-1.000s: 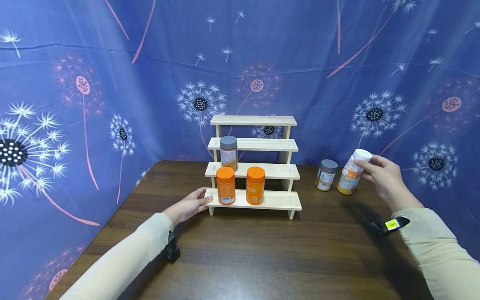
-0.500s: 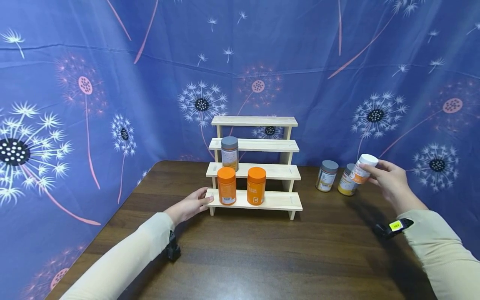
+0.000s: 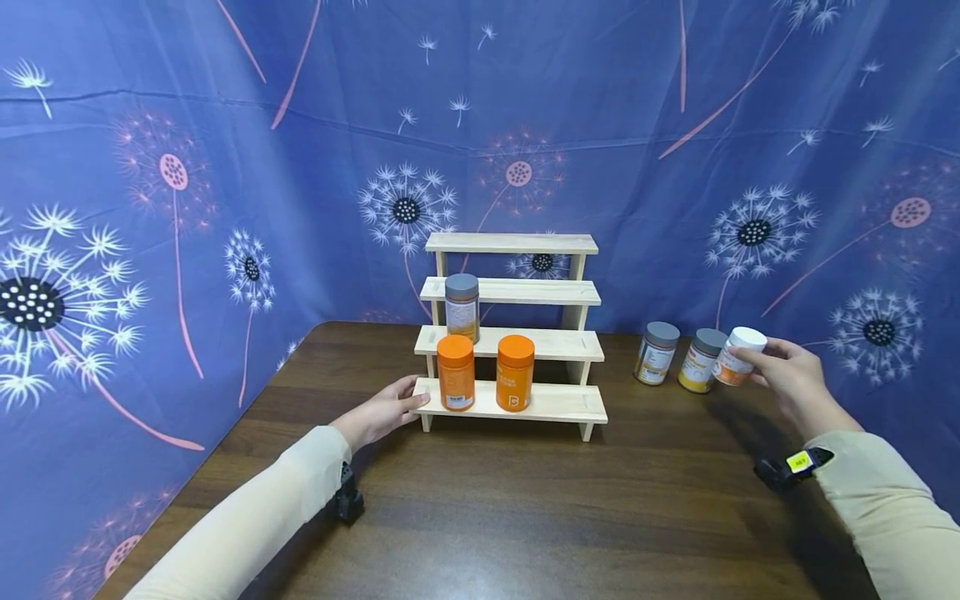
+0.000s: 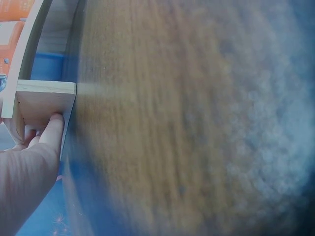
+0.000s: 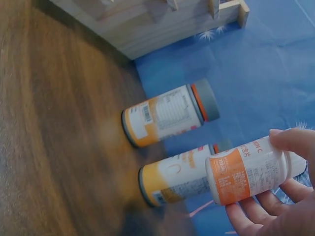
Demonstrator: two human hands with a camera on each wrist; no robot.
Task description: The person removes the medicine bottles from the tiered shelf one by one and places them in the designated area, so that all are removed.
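Note:
In the head view my right hand (image 3: pixel 798 379) holds a white pill bottle (image 3: pixel 740 357) with an orange label by its upper part. The right wrist view shows the thumb on one side of this bottle (image 5: pixel 251 169) and the fingers on the other, its base apart from the tabletop. Beside it stand two grey-capped bottles, one yellow at the bottom (image 3: pixel 701 362) and one further left (image 3: pixel 656 354). My left hand (image 3: pixel 382 410) grips the left end of the lowest step of a wooden tiered shelf (image 3: pixel 555 403). Its fingers (image 4: pixel 55 130) press against the shelf's side support.
Two orange jars (image 3: pixel 456 373) (image 3: pixel 515 373) stand on the lowest step. A grey-capped bottle (image 3: pixel 462 308) stands on the step above, at the left. The shelf rests on a dark wooden table (image 3: pixel 480 517). Blue dandelion-print cloth (image 3: pixel 615 100) hangs behind and at the left.
My right hand has moved the white bottle right and down, from in front of the yellow-bottomed bottle to its right side. The bottle is more upright. My left hand stays on the shelf.

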